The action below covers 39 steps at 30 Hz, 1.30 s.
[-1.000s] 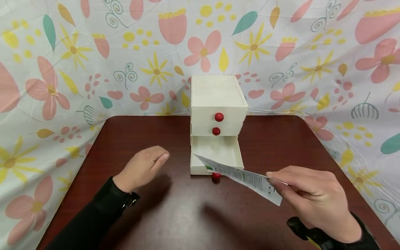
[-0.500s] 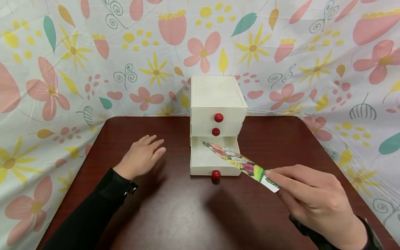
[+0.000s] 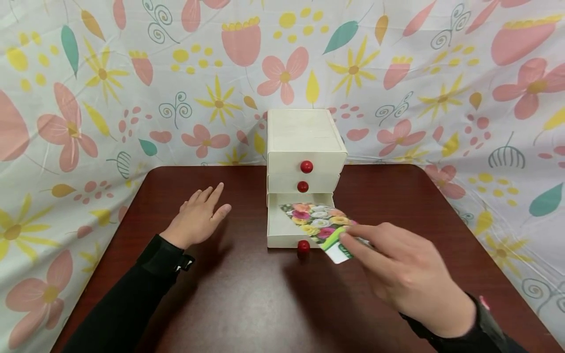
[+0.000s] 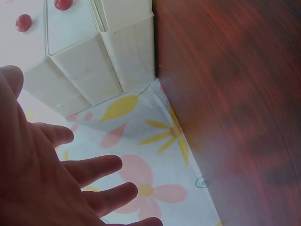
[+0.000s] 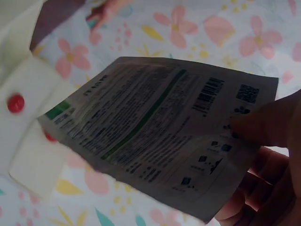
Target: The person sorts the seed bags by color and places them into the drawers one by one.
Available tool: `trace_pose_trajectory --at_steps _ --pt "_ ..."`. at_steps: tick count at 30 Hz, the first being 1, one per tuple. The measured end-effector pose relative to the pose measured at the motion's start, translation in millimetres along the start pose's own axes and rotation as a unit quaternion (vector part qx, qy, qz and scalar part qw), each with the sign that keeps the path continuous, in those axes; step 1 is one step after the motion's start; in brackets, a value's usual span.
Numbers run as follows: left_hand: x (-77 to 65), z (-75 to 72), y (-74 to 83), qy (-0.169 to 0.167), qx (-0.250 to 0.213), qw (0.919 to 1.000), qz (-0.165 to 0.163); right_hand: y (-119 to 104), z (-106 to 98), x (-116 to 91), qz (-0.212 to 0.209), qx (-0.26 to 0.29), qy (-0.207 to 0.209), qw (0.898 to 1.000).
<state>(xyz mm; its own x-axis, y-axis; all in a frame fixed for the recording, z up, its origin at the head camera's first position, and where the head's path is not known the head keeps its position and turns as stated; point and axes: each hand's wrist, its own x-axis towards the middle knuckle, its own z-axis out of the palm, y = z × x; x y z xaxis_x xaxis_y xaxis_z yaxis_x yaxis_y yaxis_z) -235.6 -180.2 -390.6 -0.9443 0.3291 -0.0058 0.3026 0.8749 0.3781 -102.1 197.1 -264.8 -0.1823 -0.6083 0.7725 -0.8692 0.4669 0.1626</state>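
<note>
My right hand (image 3: 406, 274) pinches a flat flower seed packet (image 3: 319, 224) by its near right corner, thumb on one side and fingers on the other. Colourful blooms cover the upper face; small print, a green stripe and barcodes fill the back of the packet (image 5: 150, 127) in the right wrist view. In the head view its far end overlaps the pulled-out bottom drawer (image 3: 282, 241) of a small cream chest (image 3: 306, 130). Left of the chest, my left hand (image 3: 194, 218) hovers palm down with its fingers spread, holding nothing.
The chest's two upper drawers are closed, each with a red knob (image 3: 306, 166); the bottom drawer's knob (image 3: 303, 246) faces me. A dark red-brown table (image 3: 247, 294) lies beneath. Flower-printed cloth (image 3: 220, 59) hangs behind and at both sides.
My right hand has turned the packet so its flowered face shows, and has moved left toward the drawer. The left hand's fingers have straightened and spread, shifting slightly left.
</note>
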Motion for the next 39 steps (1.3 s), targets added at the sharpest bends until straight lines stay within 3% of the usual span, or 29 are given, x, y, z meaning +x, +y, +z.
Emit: trace_pose_trajectory --at_steps 9,15,24,39 --pt "-0.2 2.5 -1.7 -0.015 -0.002 0.9999 -0.008 -5.4 43.8 -18.4 0.029 -0.028 -0.135 0.99" --pt "-0.5 4.8 -4.3 -0.02 -0.002 0.9997 -0.013 -2.5 60.5 -27.9 0.042 -0.033 -0.184 0.981" --pt "-0.7 7.0 -6.6 -0.021 -0.002 0.9997 -0.015 1.6 82.6 -35.2 0.042 -0.047 -0.202 0.977" --pt "-5.2 10.5 -5.6 -0.022 -0.015 0.9996 -0.014 16.2 113.2 -53.7 0.083 -0.059 -0.225 0.969"
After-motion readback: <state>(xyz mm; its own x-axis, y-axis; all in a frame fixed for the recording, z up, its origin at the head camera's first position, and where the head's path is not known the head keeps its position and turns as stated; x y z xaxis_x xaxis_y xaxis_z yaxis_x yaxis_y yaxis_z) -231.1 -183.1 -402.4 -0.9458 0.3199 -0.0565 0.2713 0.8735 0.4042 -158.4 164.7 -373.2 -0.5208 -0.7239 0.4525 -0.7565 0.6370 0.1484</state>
